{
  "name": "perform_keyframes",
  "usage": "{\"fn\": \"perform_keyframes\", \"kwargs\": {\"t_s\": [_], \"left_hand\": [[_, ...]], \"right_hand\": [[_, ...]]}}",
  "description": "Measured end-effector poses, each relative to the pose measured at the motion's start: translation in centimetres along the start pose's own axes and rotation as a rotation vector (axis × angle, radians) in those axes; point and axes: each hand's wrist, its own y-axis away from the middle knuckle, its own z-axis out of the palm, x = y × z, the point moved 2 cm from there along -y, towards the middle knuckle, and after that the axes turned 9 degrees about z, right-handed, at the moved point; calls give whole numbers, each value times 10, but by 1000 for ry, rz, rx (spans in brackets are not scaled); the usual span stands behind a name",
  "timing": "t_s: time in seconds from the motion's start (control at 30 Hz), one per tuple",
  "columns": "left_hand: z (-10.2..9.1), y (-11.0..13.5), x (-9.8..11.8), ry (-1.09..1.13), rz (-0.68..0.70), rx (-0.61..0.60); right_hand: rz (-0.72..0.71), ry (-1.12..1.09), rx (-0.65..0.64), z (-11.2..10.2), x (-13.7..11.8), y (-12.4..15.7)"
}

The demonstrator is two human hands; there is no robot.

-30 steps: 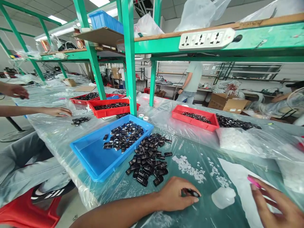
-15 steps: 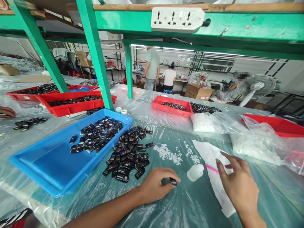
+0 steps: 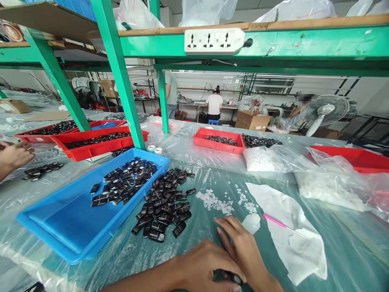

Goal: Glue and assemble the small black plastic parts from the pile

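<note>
Near six o'clock, a glossy black plastic piece (image 3: 233,277) sits gripped in the left hand (image 3: 203,263). The right hand (image 3: 240,243) has come across from the pink-handled tool (image 3: 275,220), which lies on white paper (image 3: 306,259) at four o'clock, bringing both hands together by the piece; whether its half-bent fingers hold anything is hidden. At twelve, the power strip (image 3: 214,42) shows no legible brand.

Left hand (image 3: 197,263) and right hand (image 3: 244,245), both bare, overlap low in view.
The left forearm (image 3: 154,280) slants in from lower left, its fingers curled toward the thumb; the right, back upward, extends loosely bent fingers past the left's knuckles.
</note>
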Motion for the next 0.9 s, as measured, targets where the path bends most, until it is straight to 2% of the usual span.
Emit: {"fn": "perform_keyframes", "kwargs": {"t_s": [0.13, 0.3, 0.63, 0.77, 0.9], "left_hand": [[-2, -1, 0, -38, 15, 37], [-6, -4, 7, -63, 54, 34], [-7, -5, 7, -159, 37, 29], [-5, -2, -2, -277, 71, 41], [3, 3, -21, -395, 202, 160]], "right_hand": [[94, 143, -73, 9, 4, -3], [199, 283, -102, 15, 7, -10], [245, 307, -99, 23, 13, -15], [277, 313, -90, 20, 10, -20], [283, 287, -91, 19, 10, -28]]}}
